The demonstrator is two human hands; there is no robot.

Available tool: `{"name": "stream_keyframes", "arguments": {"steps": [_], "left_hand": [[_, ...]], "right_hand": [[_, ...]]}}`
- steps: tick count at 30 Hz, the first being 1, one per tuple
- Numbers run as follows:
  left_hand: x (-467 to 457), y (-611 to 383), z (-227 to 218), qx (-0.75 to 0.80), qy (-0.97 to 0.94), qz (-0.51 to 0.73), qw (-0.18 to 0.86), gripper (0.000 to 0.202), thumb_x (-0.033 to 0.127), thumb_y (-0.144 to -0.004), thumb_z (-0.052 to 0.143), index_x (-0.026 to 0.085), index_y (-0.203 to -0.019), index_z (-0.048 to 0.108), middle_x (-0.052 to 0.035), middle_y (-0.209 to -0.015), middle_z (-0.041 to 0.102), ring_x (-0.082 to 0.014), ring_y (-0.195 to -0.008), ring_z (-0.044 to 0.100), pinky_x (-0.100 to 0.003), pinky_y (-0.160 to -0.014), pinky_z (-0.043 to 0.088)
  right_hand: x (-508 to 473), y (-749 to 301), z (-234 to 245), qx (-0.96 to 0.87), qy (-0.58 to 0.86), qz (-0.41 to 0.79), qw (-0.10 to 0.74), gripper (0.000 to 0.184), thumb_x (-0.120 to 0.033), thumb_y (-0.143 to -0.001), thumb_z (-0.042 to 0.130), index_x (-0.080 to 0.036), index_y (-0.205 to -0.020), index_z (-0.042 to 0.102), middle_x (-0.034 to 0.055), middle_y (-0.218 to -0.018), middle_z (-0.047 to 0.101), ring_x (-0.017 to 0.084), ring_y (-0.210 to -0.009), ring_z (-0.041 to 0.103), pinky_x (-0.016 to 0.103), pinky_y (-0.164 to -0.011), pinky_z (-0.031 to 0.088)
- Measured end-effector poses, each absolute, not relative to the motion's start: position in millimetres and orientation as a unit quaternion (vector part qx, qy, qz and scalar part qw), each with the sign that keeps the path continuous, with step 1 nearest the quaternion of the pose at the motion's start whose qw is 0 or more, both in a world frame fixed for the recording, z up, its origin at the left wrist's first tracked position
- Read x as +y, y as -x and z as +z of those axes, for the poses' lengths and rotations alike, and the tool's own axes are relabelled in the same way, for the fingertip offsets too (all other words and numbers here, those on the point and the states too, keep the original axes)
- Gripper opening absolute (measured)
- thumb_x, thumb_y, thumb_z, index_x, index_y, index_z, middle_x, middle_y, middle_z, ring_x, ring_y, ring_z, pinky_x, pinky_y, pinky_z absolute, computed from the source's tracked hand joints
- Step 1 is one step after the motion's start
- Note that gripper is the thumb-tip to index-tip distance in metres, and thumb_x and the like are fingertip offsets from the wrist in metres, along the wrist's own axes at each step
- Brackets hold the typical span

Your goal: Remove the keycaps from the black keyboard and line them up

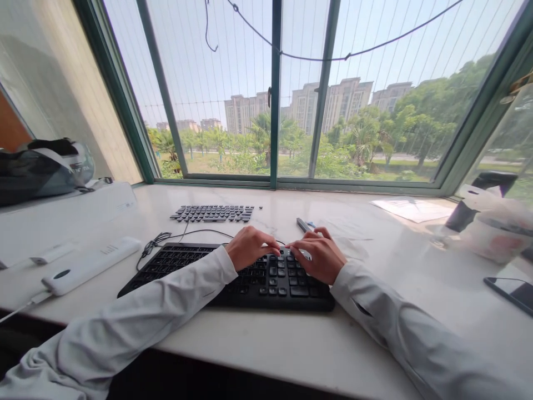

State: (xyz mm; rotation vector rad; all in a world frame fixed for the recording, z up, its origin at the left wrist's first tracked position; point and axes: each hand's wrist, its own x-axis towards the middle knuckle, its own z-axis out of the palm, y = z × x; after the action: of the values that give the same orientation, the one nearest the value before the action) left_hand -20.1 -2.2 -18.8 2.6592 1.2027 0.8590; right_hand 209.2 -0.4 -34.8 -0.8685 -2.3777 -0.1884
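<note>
A black computer keyboard (pixel 266 300) lies on the white ledge in front of me, with open-looking key sockets across its left and middle parts. My left hand (pixel 250 248) reaches over its upper edge, fingertips drawn together at the top row right of centre. From the other side my right hand (pixel 318 256) meets it there, thumb and forefinger curled in above the number pad. Whatever is between the fingertips of either hand is too small to make out. Behind the keyboard, black keycaps (pixel 212 213) sit in rows, and one loose keycap (pixel 260 208) lies apart.
A grey slim tool (pixel 303 225) lies just beyond my right hand. The keyboard's cable (pixel 156 242) is bundled at left, near a white power strip (pixel 91 265). At right are a phone (pixel 510 291), a plastic bag (pixel 495 228) and paper (pixel 412 209). A window backs the ledge.
</note>
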Motion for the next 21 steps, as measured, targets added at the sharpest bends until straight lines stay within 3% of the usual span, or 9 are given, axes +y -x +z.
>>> {"name": "stream_keyframes", "arguments": {"steps": [4, 8, 14, 21], "left_hand": [[-2.1, 18.7, -22.2, 0.382, -0.873, 0.302, 0.032, 0.012, 0.026, -0.085, 0.069, 0.027, -0.091, 0.078, 0.0039, -0.079, 0.077, -0.0143, -0.076, 0.073, -0.02, -0.071, 0.049], [-7.2, 16.8, -19.8, 0.356, -0.879, 0.316, 0.005, 0.017, 0.034, -0.086, 0.068, 0.027, -0.099, 0.076, 0.0048, -0.095, 0.077, -0.0147, -0.09, 0.072, -0.019, -0.079, 0.05], [-13.3, 16.4, -19.2, 0.338, -0.882, 0.326, -0.036, 0.022, 0.043, -0.084, 0.068, 0.028, -0.1, 0.074, 0.0061, -0.092, 0.077, -0.013, -0.085, 0.073, -0.017, -0.074, 0.05], [-12.9, 15.9, -20.2, 0.343, -0.88, 0.324, -0.049, 0.025, 0.044, -0.082, 0.07, 0.028, -0.1, 0.075, 0.0053, -0.092, 0.077, -0.0139, -0.085, 0.073, -0.018, -0.076, 0.051]], "right_hand": [[-1.6, -207.8, -34.7, -0.896, 0.326, -0.068, 0.293, 0.027, -0.03, -0.097, 0.049, -0.024, -0.09, 0.074, 0.002, -0.075, 0.073, 0.016, -0.081, 0.063, 0.037, -0.093, 0.027], [-1.3, -204.1, -37.7, -0.881, 0.34, -0.03, 0.329, 0.018, -0.033, -0.093, 0.058, -0.028, -0.096, 0.075, 0.0, -0.078, 0.074, 0.016, -0.079, 0.064, 0.036, -0.091, 0.028], [0.1, -204.0, -38.7, -0.878, 0.322, -0.016, 0.353, 0.008, -0.032, -0.086, 0.071, -0.03, -0.092, 0.076, -0.0024, -0.079, 0.076, 0.015, -0.079, 0.065, 0.036, -0.092, 0.026], [-0.6, -205.8, -36.5, -0.876, 0.322, -0.074, 0.351, 0.019, -0.04, -0.092, 0.061, -0.029, -0.093, 0.076, -0.0003, -0.076, 0.075, 0.015, -0.079, 0.064, 0.035, -0.091, 0.025]]}}
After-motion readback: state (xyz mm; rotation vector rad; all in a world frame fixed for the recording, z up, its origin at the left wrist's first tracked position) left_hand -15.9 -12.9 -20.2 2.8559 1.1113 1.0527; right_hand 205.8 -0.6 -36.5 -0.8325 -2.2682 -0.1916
